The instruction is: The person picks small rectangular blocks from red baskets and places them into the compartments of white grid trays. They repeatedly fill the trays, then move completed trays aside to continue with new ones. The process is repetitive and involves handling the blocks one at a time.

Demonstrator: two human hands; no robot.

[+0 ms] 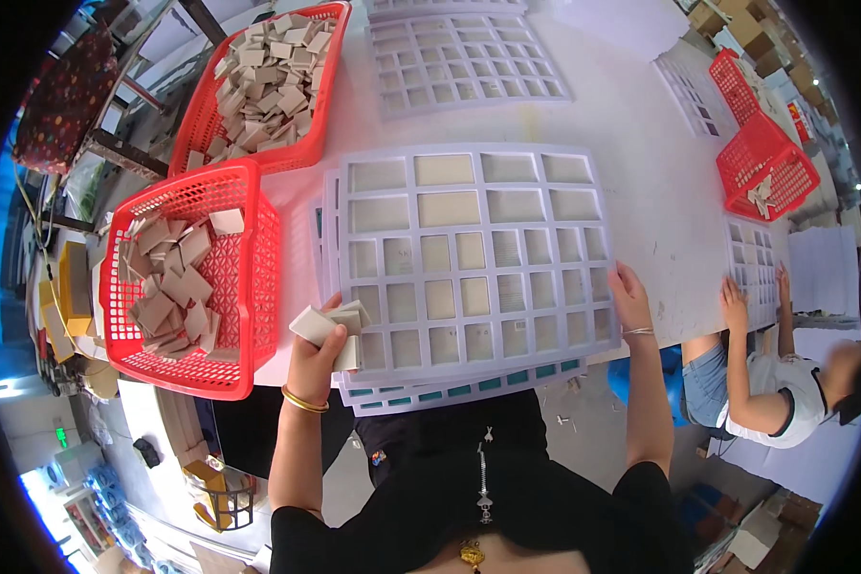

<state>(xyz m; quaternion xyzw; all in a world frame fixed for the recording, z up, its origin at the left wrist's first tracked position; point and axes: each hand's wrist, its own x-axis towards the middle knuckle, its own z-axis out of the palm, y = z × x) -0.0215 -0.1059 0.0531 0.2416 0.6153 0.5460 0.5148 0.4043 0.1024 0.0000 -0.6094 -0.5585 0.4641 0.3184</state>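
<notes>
In front of me lies a white plastic grid tray (538,230) with larger rectangular cells in its two far rows and smaller ones nearer me. Beige tiles (447,208) fill some cells in the left-middle part; the others show a grey-green base. More trays (469,390) are stacked beneath it, their near edges showing teal cells. My left hand (318,356) is closed around several loose beige tiles (313,325), at the tray's near left corner. At the right edge, my right hand (631,298) grips the tray's rim, its fingertips partly hidden.
A red basket (258,287) of loose tiles stands at left, with a fuller red basket (335,57) behind it. Another grid tray (469,62) lies farther back on the white table (631,163). At right a co-worker (761,383) handles a tray near red baskets (765,167).
</notes>
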